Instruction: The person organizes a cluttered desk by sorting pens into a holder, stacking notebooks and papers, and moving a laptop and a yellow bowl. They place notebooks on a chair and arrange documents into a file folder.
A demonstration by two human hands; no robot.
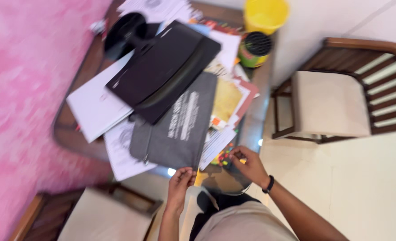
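Note:
My left hand [180, 180] pinches the near edge of a grey fabric pouch [175, 125] with pale lettering, which lies on a cluttered glass-topped table [253, 111]. My right hand [248, 164], with a black band at the wrist, rests its fingers on a small multicoloured object [224, 157] at the table's near edge. A black folder [162, 69] lies across the pouch's far end. The view is blurred.
Loose white papers [95, 107] and coloured sheets [228, 99] cover the table. A yellow bucket [266, 14] and a green cup with a dark top [254, 49] stand at the far end. A wooden chair [336, 98] is to the right, another chair seat [104, 216] near left, pink wall left.

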